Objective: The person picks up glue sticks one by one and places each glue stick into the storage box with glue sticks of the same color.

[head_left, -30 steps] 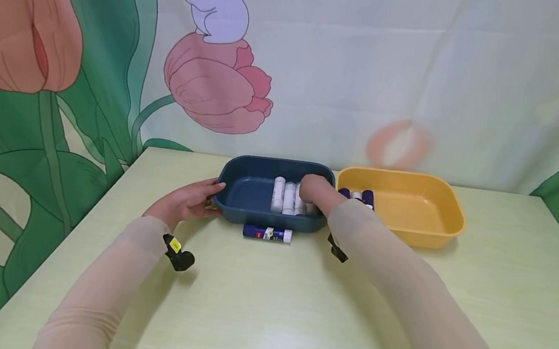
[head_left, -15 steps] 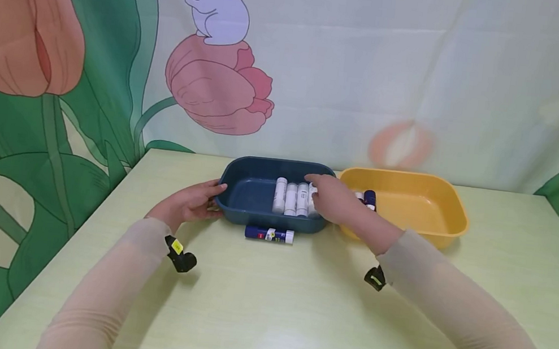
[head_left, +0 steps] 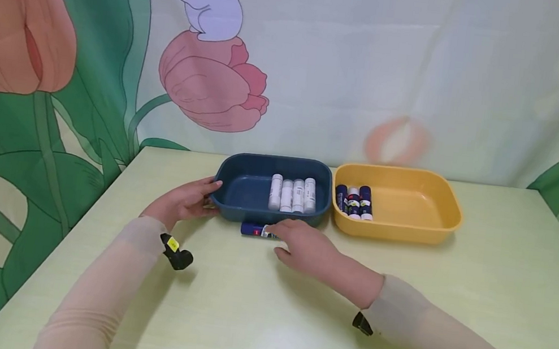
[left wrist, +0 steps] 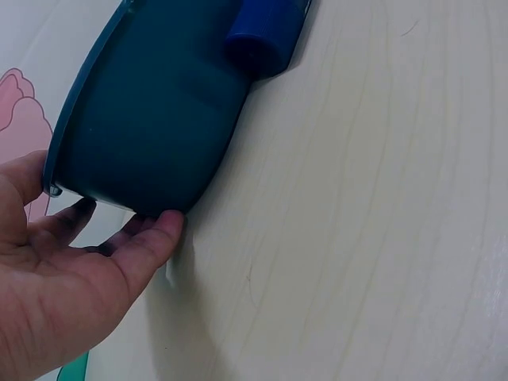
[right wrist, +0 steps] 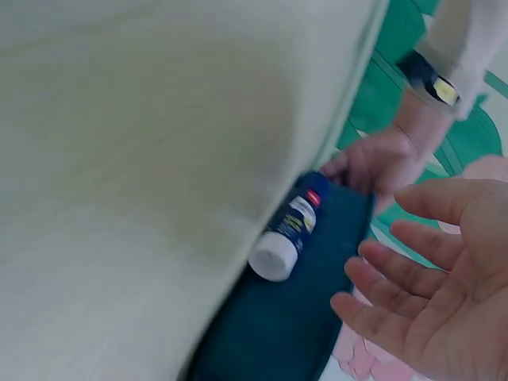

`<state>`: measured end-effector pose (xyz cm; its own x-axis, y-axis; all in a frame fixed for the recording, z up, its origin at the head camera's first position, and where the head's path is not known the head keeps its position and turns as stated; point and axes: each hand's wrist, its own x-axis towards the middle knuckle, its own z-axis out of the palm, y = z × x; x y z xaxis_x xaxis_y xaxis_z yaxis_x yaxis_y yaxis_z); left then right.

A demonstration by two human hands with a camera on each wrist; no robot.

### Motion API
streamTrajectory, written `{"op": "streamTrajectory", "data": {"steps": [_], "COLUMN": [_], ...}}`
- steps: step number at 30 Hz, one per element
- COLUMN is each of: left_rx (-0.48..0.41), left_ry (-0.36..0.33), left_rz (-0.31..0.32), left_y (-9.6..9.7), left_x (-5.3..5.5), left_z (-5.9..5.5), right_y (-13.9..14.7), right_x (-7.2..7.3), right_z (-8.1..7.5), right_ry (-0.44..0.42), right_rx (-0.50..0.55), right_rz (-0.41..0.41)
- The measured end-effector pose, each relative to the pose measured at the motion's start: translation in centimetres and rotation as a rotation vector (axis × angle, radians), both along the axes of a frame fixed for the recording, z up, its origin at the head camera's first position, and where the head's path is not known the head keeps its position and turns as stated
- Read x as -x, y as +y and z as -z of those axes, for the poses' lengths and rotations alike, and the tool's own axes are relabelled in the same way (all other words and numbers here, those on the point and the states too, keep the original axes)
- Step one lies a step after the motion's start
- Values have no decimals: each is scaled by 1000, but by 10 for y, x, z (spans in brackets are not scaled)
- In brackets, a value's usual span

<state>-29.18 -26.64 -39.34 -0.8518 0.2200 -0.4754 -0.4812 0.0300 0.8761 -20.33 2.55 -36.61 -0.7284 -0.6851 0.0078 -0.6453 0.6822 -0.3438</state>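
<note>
My left hand holds the left end of a dark blue plastic bin, thumb at the rim and fingers against the outer wall, as the left wrist view shows. Along the bin's front lies a navy glue stick with a white cap. My right hand hovers at its capped end, partly hiding it in the head view; the right wrist view shows the fingers spread and apart from the stick. Several white glue sticks lie side by side in the blue bin.
A yellow bin stands right of the blue one, with 3 navy glue sticks at its left end. Behind the pale table hangs a cloth printed with tulips and a white rabbit.
My right hand has come out of the blue bin and moved toward me, over the navy glue stick, leaving another white stick in the row visible. The left hand stays on the bin.
</note>
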Motion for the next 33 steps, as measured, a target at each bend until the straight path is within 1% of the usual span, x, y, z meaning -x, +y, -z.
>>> {"op": "streamTrajectory", "data": {"steps": [2, 4, 6, 12, 15, 18, 21, 26, 30, 33], "left_rx": [2, 5, 13, 25, 27, 31, 33, 31, 29, 28], "left_ry": [6, 9, 7, -14, -16, -11, -8, -17, -15, -13], "left_rz": [10, 19, 23, 5, 2, 10, 18, 15, 14, 14], "left_y": [0, 0, -1, 0, 1, 1, 0, 0, -1, -1], "left_x": [0, 0, 0, 1, 2, 2, 1, 2, 2, 3], "left_z": [0, 0, -1, -1, -1, -1, -1, 0, 1, 0], "right_y": [-6, -13, -21, -42, -49, -54, -59, -62, -63, -63], "right_x": [-1, 0, 2, 9, 12, 15, 16, 16, 14, 13], "right_z": [5, 9, 13, 14, 13, 13, 16, 22, 27, 28], "right_ry": [9, 35, 49, 59, 90, 137, 187, 251, 346, 402], "right_rx": [-49, -101, -148, -243, -271, -304, -326, -330, -346, -357], "right_rz": [-12, -26, -25, 29, 43, 37, 30, 15, -3, -6]}}
